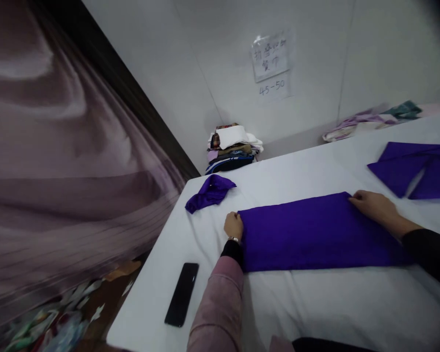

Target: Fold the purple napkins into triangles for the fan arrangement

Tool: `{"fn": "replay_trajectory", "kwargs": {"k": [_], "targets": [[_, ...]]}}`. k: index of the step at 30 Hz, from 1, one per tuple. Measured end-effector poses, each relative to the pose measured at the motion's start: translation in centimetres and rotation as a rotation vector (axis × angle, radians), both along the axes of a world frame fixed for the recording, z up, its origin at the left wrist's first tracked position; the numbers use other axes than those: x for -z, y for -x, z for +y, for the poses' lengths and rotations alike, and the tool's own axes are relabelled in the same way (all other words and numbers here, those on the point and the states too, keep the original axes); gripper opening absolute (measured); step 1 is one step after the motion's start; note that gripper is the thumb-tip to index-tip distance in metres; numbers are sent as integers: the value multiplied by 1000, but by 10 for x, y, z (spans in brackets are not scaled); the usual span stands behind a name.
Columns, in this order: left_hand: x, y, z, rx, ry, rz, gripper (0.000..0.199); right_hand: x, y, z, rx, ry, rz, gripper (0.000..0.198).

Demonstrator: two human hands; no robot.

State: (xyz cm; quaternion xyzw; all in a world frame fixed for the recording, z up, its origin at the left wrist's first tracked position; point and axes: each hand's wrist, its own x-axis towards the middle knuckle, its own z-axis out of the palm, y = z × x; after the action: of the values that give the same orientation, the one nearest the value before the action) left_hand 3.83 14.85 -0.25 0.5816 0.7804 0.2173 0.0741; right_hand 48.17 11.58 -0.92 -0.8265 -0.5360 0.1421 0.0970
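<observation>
A purple cloth lies folded in a long flat band across the white-covered table. At its far left corner, my left hand is closed with the cloth's edge pinched in the fingers. My right hand pinches the far edge farther right, thumb and fingers together. The right end of the band reaches under my dark right sleeve, which hides part of it. Beyond my left hand, a small crumpled purple cloth piece rests near the table's far left corner.
A black phone lies left of my left arm. More purple cloth is spread at the right. Stacked folded clothes stand behind the table by the wall. A pinkish curtain hangs at the left, with bags on the floor below.
</observation>
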Motion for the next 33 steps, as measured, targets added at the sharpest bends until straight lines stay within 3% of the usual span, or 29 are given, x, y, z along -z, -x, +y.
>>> {"fn": "replay_trajectory", "kwargs": {"k": [12, 22, 29, 33], "targets": [[2, -1, -8, -49, 2, -4, 14, 9, -9, 9, 57, 62, 28, 22], [2, 0, -8, -93, 32, 24, 14, 14, -8, 13, -18, 55, -25, 24], [2, -4, -8, -94, 38, 72, 17, 6, 3, 6, -20, 60, -55, 27], [-7, -1, -6, -76, 42, 61, 19, 0, 3, 6, -34, 20, -36, 26]]}}
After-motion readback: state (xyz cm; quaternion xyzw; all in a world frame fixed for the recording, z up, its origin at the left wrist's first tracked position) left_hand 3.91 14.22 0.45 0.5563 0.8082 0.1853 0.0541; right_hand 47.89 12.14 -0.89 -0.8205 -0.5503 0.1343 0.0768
